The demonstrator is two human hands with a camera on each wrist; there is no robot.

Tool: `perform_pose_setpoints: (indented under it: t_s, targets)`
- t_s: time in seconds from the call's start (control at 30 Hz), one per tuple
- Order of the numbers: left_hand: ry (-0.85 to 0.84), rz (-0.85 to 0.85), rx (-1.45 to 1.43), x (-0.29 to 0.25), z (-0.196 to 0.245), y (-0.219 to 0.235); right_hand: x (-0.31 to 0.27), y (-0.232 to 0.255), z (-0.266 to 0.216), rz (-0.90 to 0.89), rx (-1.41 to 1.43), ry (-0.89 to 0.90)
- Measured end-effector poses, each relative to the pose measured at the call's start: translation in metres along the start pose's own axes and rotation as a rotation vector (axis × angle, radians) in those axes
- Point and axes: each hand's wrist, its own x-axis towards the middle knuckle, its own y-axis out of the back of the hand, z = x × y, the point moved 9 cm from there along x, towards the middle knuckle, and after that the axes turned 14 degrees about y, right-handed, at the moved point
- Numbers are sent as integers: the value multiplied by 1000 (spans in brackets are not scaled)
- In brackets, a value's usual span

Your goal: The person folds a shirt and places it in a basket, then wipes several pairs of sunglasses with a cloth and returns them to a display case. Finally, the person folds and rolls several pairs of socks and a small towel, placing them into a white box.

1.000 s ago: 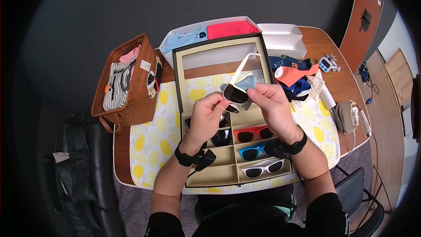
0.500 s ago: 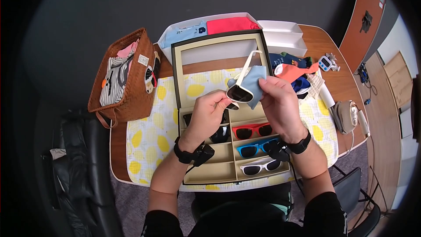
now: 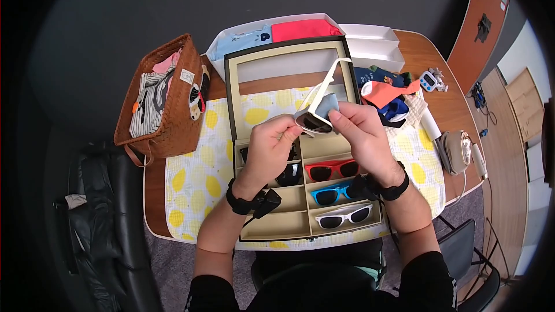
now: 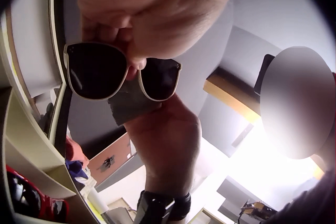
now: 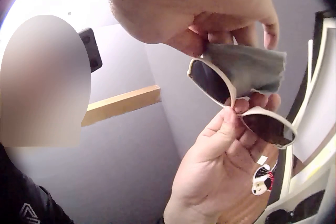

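Observation:
White-framed sunglasses (image 3: 315,122) are held up over the open sunglasses case (image 3: 274,226), their temples pointing up and away. My left hand (image 3: 270,149) pinches them at the bridge between thumb and fingers. A grey-blue cloth (image 3: 328,104) is gripped by my right hand (image 3: 368,140), thumb in front, right at the right-hand lens. In the right wrist view the cloth (image 5: 247,69) hangs behind that lens from the curled fingers. Below, the case holds red sunglasses (image 3: 332,169), blue sunglasses (image 3: 326,196), white sunglasses (image 3: 345,218) and dark pairs partly hidden by my left hand.
A woven basket (image 3: 188,115) of clothes stands at the left. Behind the raised lid are a white box (image 3: 217,69) with folded garments and a white divided tray (image 3: 376,52). Socks (image 3: 387,95), a timer (image 3: 428,82) and a beige corded device (image 3: 455,153) lie right.
The sunglasses have turned so both temples show. My right hand first drew the cloth up and outward, then came back lower against the lens. My left hand keeps its pinch.

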Motion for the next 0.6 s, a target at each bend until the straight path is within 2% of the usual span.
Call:
perform_pose_setpoints:
  t_s: [0.13, 0.23, 0.3, 0.33, 0.43, 0.47, 0.53, 0.6]
  targets:
    - [49, -23, 21, 1, -2, 1, 2, 1, -2, 22, -41, 54]
    - [135, -20, -79, 7, -21, 1, 1, 9, 1, -9, -94, -29]
    - [109, -14, -191, 12, -28, 3, -1, 15, 4, 116, 99, -84]
    - [148, -37, -194, 12, -33, 4, 1, 15, -5, 136, 105, -16]
    - [212, -86, -270, 13, -39, -1, 0, 9, -10, 194, 227, 7]
    - [215, -89, -271, 14, -41, -1, 0, 9, -8, 198, 226, 4]
    - [109, -90, -264, 15, -34, 0, 1, 8, -5, 178, 232, 38]
    - [98, -93, -267, 13, -27, -2, 1, 6, -4, 173, 225, 21]
